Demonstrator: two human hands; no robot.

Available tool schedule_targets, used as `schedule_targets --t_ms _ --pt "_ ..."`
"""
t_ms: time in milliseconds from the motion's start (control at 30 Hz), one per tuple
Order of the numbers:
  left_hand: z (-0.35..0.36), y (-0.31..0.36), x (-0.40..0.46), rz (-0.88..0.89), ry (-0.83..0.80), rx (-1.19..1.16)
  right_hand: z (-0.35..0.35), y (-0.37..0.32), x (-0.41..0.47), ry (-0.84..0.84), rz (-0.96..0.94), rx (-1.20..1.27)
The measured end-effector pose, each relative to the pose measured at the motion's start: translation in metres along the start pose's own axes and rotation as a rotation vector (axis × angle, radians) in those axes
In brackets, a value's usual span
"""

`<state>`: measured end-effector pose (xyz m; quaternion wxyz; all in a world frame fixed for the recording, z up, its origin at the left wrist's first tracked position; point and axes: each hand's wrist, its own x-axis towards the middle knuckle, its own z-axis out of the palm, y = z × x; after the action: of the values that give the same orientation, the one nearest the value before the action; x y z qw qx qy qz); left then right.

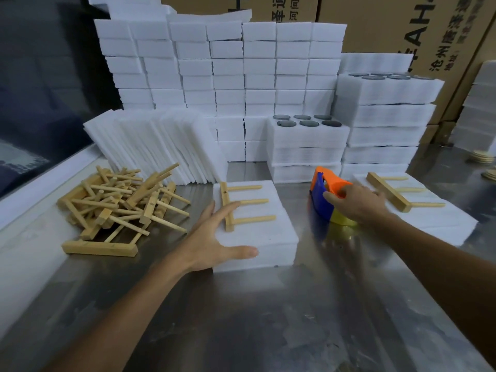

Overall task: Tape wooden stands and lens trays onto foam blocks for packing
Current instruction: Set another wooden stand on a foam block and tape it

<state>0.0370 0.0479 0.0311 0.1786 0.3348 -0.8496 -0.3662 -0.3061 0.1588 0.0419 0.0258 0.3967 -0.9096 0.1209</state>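
Observation:
A white foam block (260,237) lies in the middle of the steel table with a three-pegged wooden stand (241,208) on top. My left hand (214,237) rests open on the block's left side, fingers straight across the stand's bar, thumb along the near edge. Right of it stands an orange and blue tape dispenser (324,194) with a yellow roll. My right hand (357,202) grips its orange handle. Further right, a second foam block (434,218) carries another wooden stand (389,191).
A loose pile of wooden stands (118,208) sits at the left. Stacks of foam blocks (230,76) fill the back, with leaning foam sheets (161,146) and foam lens trays (306,138) holding dark round lenses. Cardboard boxes (402,25) stand behind.

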Motion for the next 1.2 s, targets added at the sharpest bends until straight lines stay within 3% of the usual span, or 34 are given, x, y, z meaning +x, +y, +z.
schedule_targets --t_ms 100,200,333,367,500,533,600,700,800,900,1033,1200 --pt "-0.004 -0.004 -0.001 0.03 0.026 -0.036 0.0 -0.015 0.001 -0.042 -0.107 -0.025" --pt "-0.005 -0.003 0.001 0.034 0.017 -0.062 -0.003 -0.024 -0.005 0.027 -0.038 0.035" --pt "-0.006 -0.002 -0.003 0.011 0.0 -0.025 -0.02 -0.029 -0.017 0.09 0.025 0.454" --pt "-0.006 0.001 -0.004 0.009 0.067 -0.014 -0.027 -0.03 -0.022 0.103 0.023 0.555" --pt "-0.02 0.029 0.001 0.172 0.595 -0.151 -0.058 -0.04 -0.052 0.115 -0.141 0.811" --pt "-0.024 0.039 0.006 0.181 0.629 -0.196 -0.066 -0.046 -0.06 0.108 -0.199 0.852" --pt "-0.028 0.063 0.015 0.099 0.518 -0.409 -0.08 -0.059 -0.075 0.097 -0.299 0.901" --pt "-0.022 0.093 0.024 -0.117 0.199 -0.879 -0.092 -0.077 -0.092 0.059 -0.431 0.953" --pt "-0.01 0.103 0.022 -0.092 -0.004 -1.137 -0.094 -0.09 -0.104 0.018 -0.514 0.99" --pt "0.0 0.103 0.019 -0.007 0.073 -1.233 -0.094 -0.096 -0.105 -0.084 -0.51 0.949" --pt "0.006 0.104 0.019 -0.046 0.257 -1.202 -0.089 -0.108 -0.101 -0.188 -0.454 0.857" --pt "0.001 0.101 0.017 -0.024 0.341 -1.171 -0.085 -0.124 -0.1 -0.218 -0.366 0.973"
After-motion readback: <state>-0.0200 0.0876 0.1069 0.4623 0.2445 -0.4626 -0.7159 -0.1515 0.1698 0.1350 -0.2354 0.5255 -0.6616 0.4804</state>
